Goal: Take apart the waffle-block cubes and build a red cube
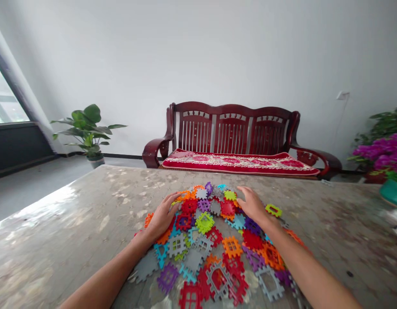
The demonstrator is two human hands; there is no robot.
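Scene seen from one head-worn camera, set above the table (73,240), faced forward and somewhat down, plastic pieces (192,260) taken in close below, left hand (163,217) and right hand (251,205) framed nearby, wooden bench (232,136) and pale wall (201,51) captured farther off, nearly head-on.

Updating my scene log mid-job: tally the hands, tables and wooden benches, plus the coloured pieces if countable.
Left hand and right hand: 2
Table: 1
Wooden bench: 1
Total: 4, leaving out the coloured pieces, which overlap too much to count.
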